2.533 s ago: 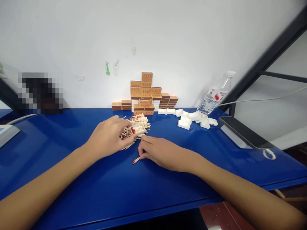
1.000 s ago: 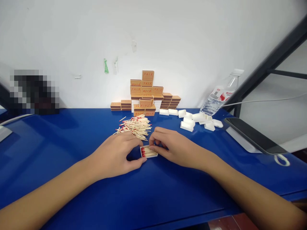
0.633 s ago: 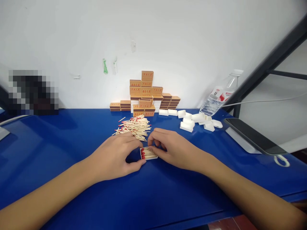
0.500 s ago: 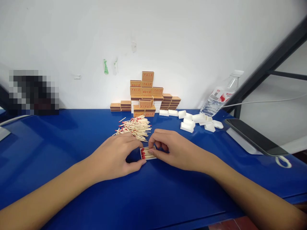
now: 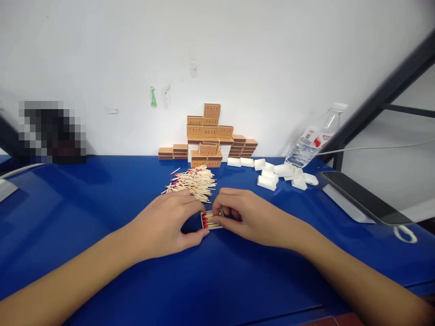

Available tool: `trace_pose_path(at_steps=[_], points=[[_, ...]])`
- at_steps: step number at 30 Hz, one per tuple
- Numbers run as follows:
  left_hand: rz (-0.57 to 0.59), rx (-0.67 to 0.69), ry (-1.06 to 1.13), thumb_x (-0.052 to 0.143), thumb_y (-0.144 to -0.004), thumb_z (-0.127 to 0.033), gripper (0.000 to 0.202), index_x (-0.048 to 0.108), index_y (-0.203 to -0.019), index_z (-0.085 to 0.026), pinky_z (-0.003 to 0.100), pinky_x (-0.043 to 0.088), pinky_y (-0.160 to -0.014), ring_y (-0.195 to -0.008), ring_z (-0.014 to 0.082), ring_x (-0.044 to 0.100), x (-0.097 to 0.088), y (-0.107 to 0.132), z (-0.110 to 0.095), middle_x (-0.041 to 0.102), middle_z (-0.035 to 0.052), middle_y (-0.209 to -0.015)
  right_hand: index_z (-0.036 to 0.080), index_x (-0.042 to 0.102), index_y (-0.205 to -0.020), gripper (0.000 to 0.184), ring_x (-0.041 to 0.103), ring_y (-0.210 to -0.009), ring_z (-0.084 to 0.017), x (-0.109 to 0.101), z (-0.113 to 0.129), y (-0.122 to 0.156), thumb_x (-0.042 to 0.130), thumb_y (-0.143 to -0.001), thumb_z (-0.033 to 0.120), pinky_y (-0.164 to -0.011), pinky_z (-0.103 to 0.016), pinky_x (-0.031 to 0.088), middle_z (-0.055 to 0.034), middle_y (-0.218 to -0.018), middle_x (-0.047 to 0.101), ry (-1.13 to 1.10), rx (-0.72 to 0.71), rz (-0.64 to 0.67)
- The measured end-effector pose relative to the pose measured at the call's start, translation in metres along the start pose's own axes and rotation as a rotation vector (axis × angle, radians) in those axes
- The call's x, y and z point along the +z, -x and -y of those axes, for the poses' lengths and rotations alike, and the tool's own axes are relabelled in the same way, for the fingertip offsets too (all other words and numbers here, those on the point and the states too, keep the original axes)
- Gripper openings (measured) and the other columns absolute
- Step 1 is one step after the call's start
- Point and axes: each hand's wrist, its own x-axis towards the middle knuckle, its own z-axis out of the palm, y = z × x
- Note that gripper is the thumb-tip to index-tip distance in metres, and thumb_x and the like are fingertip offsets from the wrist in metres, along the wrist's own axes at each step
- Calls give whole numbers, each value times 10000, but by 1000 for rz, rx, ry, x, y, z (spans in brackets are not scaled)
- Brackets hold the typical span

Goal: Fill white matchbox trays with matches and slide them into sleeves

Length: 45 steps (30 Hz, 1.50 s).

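Note:
A small white matchbox tray (image 5: 210, 220) filled with red-tipped matches lies on the blue table (image 5: 102, 194) between my hands. My left hand (image 5: 166, 222) curls round the tray's left end, thumb below and fingers above. My right hand (image 5: 246, 213) pinches the tray's right end with fingertips pressing on the matches. Just behind my hands lies a loose heap of matches (image 5: 193, 180).
Orange matchbox sleeves (image 5: 208, 138) are stacked against the wall. Several empty white trays (image 5: 277, 172) lie to the right, by a tilted water bottle (image 5: 311, 140). A dark phone (image 5: 365, 197) rests on a stand at the right, with a black metal frame behind it.
Earlier my left hand held the tray at the heap and my right picked up a stray match. The filled tray now lies nearer me, with both hands closed on its ends.

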Motion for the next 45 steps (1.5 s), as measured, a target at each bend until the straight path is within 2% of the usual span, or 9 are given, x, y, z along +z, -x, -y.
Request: trace_pose_path(at_steps=[7, 12, 17, 23, 28, 32, 35, 40, 45], points=[[13, -14, 3, 680, -919, -382, 198, 699, -976, -193, 326, 446, -676, -761, 191, 613, 1, 2, 2, 687, 18, -843, 193, 667, -904, 76, 510, -698, -110, 0, -4, -2, 636, -972, 181, -638, -256, 389, 16, -832, 581, -13, -2, -26], [29, -29, 7, 670, -925, -413, 244, 712, -1042, -203, 354, 482, -733, -820, 209, 633, 2, 2, 1, 699, 26, -880, 202, 675, -930, 71, 520, -724, -146, -4, -41, -11, 617, -970, 212, -664, -282, 403, -3, -815, 577, 84, 83, -248], [42, -38, 33, 662, -929, -409, 231, 709, -1039, -211, 352, 487, -738, -883, 220, 642, 4, 3, -1, 708, 26, -911, 187, 715, -1053, 133, 549, -761, -160, 3, -77, -32, 648, -944, 224, -735, -315, 455, -32, -902, 580, 93, 115, -348], [38, -41, 38, 659, -932, -419, 245, 708, -1051, -212, 367, 491, -758, -909, 229, 642, 4, 2, -1, 714, 27, -920, 158, 684, -932, 88, 571, -849, -176, 12, -79, -51, 597, -942, 148, -794, -318, 465, -57, -938, 605, 79, 98, -301], [28, -29, 39, 671, -919, -391, 225, 707, -1038, -204, 363, 483, -716, -868, 224, 635, 4, 2, 0, 710, 24, -893, 165, 640, -945, 110, 563, -812, -162, -4, -77, -35, 537, -978, 149, -751, -303, 460, -58, -971, 596, 118, 105, -167], [14, -25, 45, 667, -919, -407, 244, 706, -1042, -200, 372, 489, -725, -860, 225, 637, 4, 2, 0, 711, 24, -888, 185, 647, -981, 69, 568, -818, -173, -16, -76, -18, 598, -979, 233, -746, -314, 467, -51, -964, 599, 167, 137, -110], [13, -27, 47, 670, -916, -406, 241, 705, -1034, -198, 366, 488, -717, -844, 222, 635, 4, 1, 0, 710, 28, -878, 194, 659, -1069, 135, 585, -893, -187, -14, -73, -18, 638, -979, 291, -799, -332, 483, -63, -1032, 613, 144, 117, -141], [3, -22, 30, 666, -923, -396, 223, 703, -1029, -203, 343, 471, -687, -824, 214, 632, 4, 0, 1, 703, 26, -854, 185, 639, -935, 112, 572, -871, -196, -3, -69, -28, 568, -1005, 237, -775, -336, 471, -57, -937, 605, 102, 131, -125], [-12, -12, 15, 664, -924, -397, 239, 708, -1036, -191, 351, 483, -696, -823, 219, 637, 5, 1, 2, 708, 36, -866, 190, 600, -961, 145, 565, -924, -217, -10, -62, -20, 497, -1038, 256, -803, -358, 470, -81, -1004, 616, 108, 143, -80]])
